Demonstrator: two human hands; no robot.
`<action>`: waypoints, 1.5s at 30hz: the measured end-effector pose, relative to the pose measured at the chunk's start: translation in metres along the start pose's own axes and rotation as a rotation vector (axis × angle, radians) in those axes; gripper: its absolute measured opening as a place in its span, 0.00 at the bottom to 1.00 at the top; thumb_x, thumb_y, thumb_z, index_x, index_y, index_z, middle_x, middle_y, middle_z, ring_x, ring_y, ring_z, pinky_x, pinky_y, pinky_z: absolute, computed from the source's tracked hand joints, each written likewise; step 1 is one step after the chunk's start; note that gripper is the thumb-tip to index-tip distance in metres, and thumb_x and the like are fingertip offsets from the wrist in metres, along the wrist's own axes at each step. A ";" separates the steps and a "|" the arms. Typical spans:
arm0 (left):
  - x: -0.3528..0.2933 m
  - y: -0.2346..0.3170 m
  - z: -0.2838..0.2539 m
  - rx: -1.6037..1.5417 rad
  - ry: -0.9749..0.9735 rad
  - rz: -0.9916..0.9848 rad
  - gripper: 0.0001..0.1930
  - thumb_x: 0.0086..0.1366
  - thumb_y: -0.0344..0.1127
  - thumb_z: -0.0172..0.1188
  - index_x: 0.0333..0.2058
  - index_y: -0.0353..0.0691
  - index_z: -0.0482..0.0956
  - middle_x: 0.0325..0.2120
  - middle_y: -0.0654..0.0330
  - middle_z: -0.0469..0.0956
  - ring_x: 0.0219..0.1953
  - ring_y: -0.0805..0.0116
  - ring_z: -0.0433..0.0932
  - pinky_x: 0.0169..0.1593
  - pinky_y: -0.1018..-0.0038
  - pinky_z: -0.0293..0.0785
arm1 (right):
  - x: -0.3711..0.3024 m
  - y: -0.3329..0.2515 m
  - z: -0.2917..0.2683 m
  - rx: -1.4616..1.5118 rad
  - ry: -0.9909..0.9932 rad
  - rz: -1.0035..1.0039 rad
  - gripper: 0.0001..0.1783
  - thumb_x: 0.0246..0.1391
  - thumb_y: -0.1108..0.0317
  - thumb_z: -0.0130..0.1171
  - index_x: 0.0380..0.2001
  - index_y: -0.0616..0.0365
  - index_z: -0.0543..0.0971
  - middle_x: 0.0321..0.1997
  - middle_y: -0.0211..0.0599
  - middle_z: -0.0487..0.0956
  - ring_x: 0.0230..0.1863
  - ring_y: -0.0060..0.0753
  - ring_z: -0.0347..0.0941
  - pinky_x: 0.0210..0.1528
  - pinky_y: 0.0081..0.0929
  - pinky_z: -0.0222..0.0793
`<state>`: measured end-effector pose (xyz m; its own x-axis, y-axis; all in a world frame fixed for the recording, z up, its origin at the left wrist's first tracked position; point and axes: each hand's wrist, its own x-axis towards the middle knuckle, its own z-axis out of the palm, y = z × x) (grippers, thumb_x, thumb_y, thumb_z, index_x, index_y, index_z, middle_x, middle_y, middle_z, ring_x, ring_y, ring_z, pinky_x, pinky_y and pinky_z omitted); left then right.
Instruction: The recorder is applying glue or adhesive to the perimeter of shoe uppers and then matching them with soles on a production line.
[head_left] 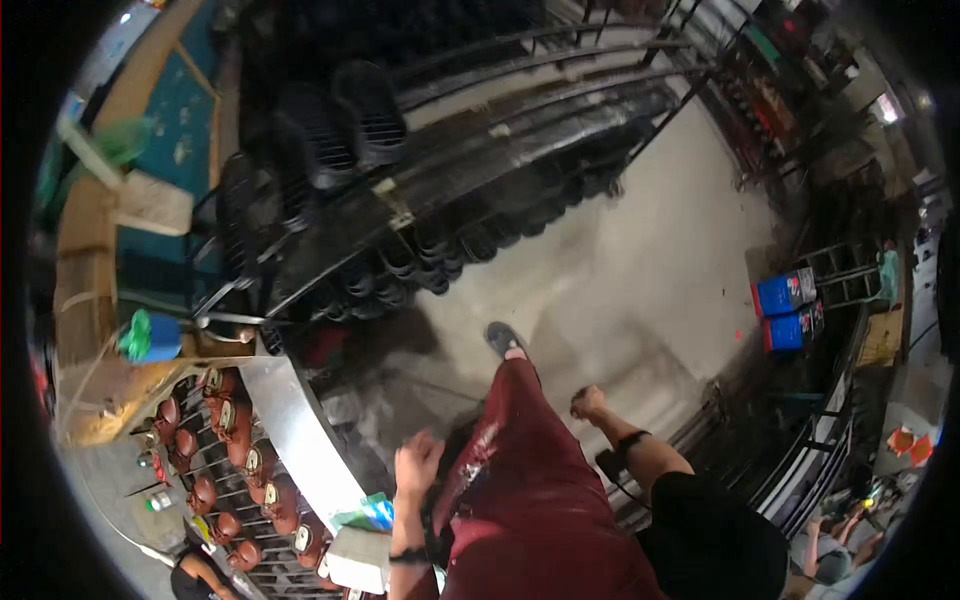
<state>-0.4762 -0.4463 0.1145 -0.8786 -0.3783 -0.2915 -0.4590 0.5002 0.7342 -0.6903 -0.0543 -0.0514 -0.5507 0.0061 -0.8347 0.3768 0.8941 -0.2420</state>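
Observation:
Both of my arms hang beside my dark red trousers (pixel 535 490), one foot in a grey slipper (pixel 500 338) stepping forward on the pale floor. My left hand (pixel 420 462), smeared by motion, is left of my legs; its fingers are not clear and no object shows in it. To the right, my right hand (pixel 588 402) has its fingers curled in, apparently around nothing. A dark band circles each wrist. The closest thing to my left arm is a white box-like object (pixel 358 560) with a blue and green packet (pixel 378 512) beside it.
A black rack (pixel 440 190) with rows of dark footwear crosses ahead. At left, a metal-edged conveyor (pixel 290 410) carries several brown shoes (pixel 285 507); a person (pixel 195 575) is beyond it. Blue boxes (pixel 785 312) and more racks line the right. Other people (pixel 835 555) are at far right.

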 end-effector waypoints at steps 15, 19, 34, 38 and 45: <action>0.279 0.282 -0.153 0.166 1.044 0.159 0.06 0.66 0.26 0.64 0.42 0.35 0.83 0.36 0.50 0.83 0.35 0.54 0.81 0.42 0.63 0.77 | -0.103 -0.468 -0.212 0.645 0.481 -1.270 0.26 0.57 0.62 0.73 0.53 0.69 0.78 0.41 0.51 0.82 0.40 0.42 0.81 0.46 0.37 0.77; 0.366 0.220 -0.245 0.276 0.998 -0.067 0.20 0.67 0.35 0.66 0.55 0.31 0.77 0.43 0.47 0.82 0.47 0.49 0.83 0.53 0.59 0.77 | -0.126 -0.600 -0.208 0.315 0.472 -1.271 0.57 0.47 0.55 0.80 0.71 0.72 0.60 0.67 0.66 0.66 0.64 0.64 0.70 0.62 0.52 0.71; 0.336 0.231 -0.286 -1.276 0.819 -0.312 0.14 0.68 0.33 0.64 0.45 0.26 0.83 0.34 0.54 0.82 0.30 0.61 0.80 0.35 0.66 0.77 | -0.141 -0.549 -0.304 1.529 -1.138 -0.712 0.41 0.59 0.46 0.62 0.69 0.60 0.68 0.65 0.70 0.71 0.49 0.61 0.78 0.50 0.48 0.83; 0.298 0.206 -0.238 -2.106 0.078 0.463 0.31 0.77 0.42 0.50 0.67 0.21 0.61 0.35 0.53 0.78 0.26 0.64 0.75 0.27 0.73 0.72 | -0.158 -0.512 -0.282 1.498 -1.481 -0.762 0.52 0.50 0.39 0.69 0.73 0.49 0.65 0.72 0.62 0.63 0.46 0.47 0.71 0.40 0.34 0.77; 0.263 0.250 -0.211 -2.186 -0.154 0.610 0.39 0.73 0.51 0.52 0.65 0.15 0.58 0.25 0.45 0.75 0.16 0.61 0.72 0.17 0.71 0.72 | -0.180 -0.517 -0.268 1.471 -1.758 -0.821 0.62 0.47 0.38 0.72 0.74 0.67 0.57 0.70 0.67 0.65 0.46 0.49 0.73 0.38 0.37 0.81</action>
<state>-0.7946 -0.5846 0.3507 -0.8618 -0.4652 0.2022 0.4796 -0.8771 0.0263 -0.9859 -0.3979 0.3568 -0.2248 -0.9325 0.2826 0.9730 -0.2304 0.0139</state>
